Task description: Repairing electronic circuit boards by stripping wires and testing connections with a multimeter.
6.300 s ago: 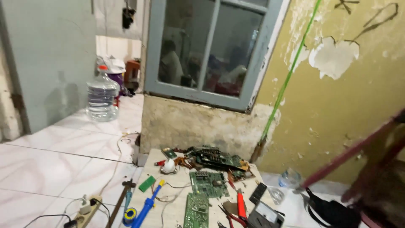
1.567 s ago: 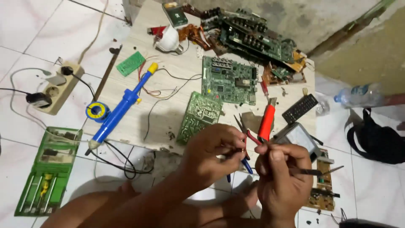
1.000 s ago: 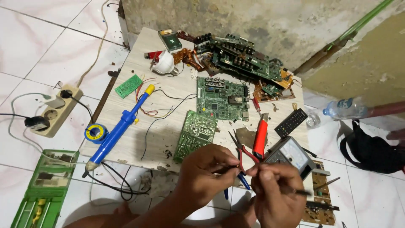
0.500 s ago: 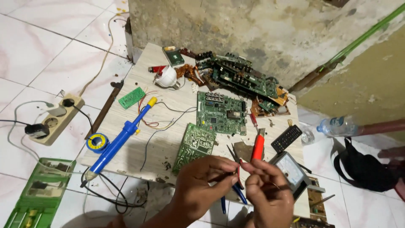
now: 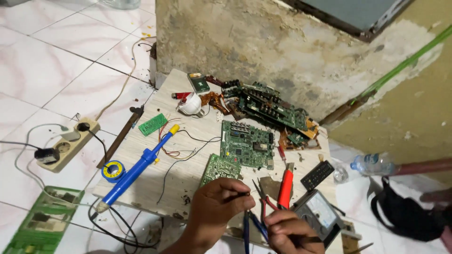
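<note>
A person's left hand [image 5: 219, 207] is curled nearly closed at the near edge of a low wooden surface [image 5: 188, 136], thumb and forefinger pinched on a small dark part [image 5: 242, 194] too small to make out. The right hand [image 5: 289, 233], low at the bottom of the view, is closed in a loose fist around a thin dark tool [image 5: 308, 239]; whether it is a probe or a pen cannot be told. Between and just beyond the two hands lie red-handled pliers [image 5: 264, 200], a blue-handled tool [image 5: 252, 225] and a red-handled cutter [image 5: 285, 188], with a grey multimeter [image 5: 320, 214] just right of them.

Farther up the surface sit a large green circuit board [image 5: 247, 146], a smaller green board [image 5: 219, 168] touching the left hand's knuckles, and a heap of boards and parts [image 5: 270, 106] against the scarred concrete wall [image 5: 263, 42]. A blue solder sucker [image 5: 136, 169] lies diagonally on the left side, near a roll of solder [image 5: 113, 170] and a tangle of thin wires [image 5: 176, 148].

The surface rests on a white tiled floor [image 5: 56, 61]. To the left, a power strip [image 5: 68, 145] and a green tool case [image 5: 42, 221] lie on the tiles, well apart from the hands. To the right, a plastic bottle [image 5: 372, 164] and a black bag [image 5: 405, 214] crowd the edge. The widest bare stretch of wood lies between the solder sucker and the smaller board.
</note>
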